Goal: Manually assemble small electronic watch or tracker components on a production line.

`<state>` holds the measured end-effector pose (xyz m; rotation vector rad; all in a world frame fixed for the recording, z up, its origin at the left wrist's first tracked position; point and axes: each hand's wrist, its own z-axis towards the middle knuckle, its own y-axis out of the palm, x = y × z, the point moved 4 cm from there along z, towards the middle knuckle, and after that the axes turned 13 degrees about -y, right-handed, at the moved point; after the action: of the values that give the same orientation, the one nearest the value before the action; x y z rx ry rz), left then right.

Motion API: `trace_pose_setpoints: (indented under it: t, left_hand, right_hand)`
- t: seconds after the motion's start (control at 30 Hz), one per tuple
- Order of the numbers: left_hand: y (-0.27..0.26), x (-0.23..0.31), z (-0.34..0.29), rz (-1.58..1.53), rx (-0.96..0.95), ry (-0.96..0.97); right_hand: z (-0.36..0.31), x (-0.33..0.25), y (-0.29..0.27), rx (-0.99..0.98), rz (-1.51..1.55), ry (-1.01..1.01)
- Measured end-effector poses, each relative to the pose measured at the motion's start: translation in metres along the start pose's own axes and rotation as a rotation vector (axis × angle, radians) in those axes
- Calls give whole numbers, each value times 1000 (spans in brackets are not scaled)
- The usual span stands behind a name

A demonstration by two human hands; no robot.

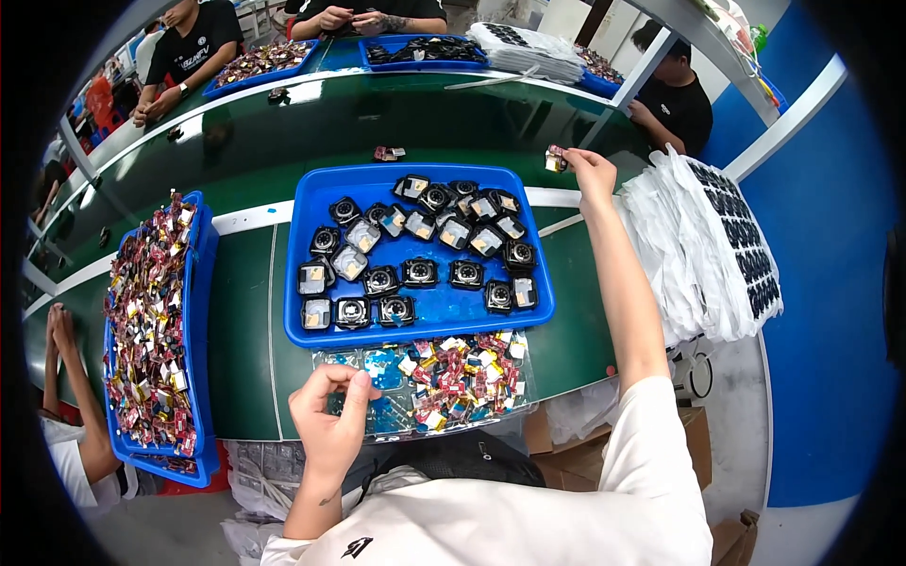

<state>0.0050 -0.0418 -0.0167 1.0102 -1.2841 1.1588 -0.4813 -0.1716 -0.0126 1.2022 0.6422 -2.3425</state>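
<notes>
My right hand (590,173) is stretched far out over the green belt and pinches a small red-and-silver part (556,159) beyond the back right corner of the blue tray (444,309). That tray holds several black square modules (420,272) with round lenses and foil faces. My left hand (330,415) hovers near my body at the left end of a clear plastic tray (377,368). Its thumb and fingertips are pinched together, and I cannot tell whether anything small sits between them. The clear tray carries a heap of small red, yellow and white parts (462,373).
A long blue tray (198,311) heaped with red parts lies at the left, a neighbour's arm (71,377) beside it. A stack of white perforated sheets (708,255) rests at the right. A loose part (388,153) lies on the belt. Other workers sit opposite behind more blue trays (425,49).
</notes>
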Motion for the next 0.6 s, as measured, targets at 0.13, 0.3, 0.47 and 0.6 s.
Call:
trace_pose_setpoints:
  t: [0.13,0.3,0.47,0.6]
  left_hand:
    - [10,4,2,298,-16,85]
    - [25,4,7,436,-68,165]
    - [52,8,7,600,-127,226]
    - [60,5,10,571,-120,254]
  right_hand:
    - [-1,27,14,82,-363,128]
    - [-10,37,22,87,-541,104]
    - [-13,38,14,107,-412,21]
    - [-24,23,7,-44,-319,27]
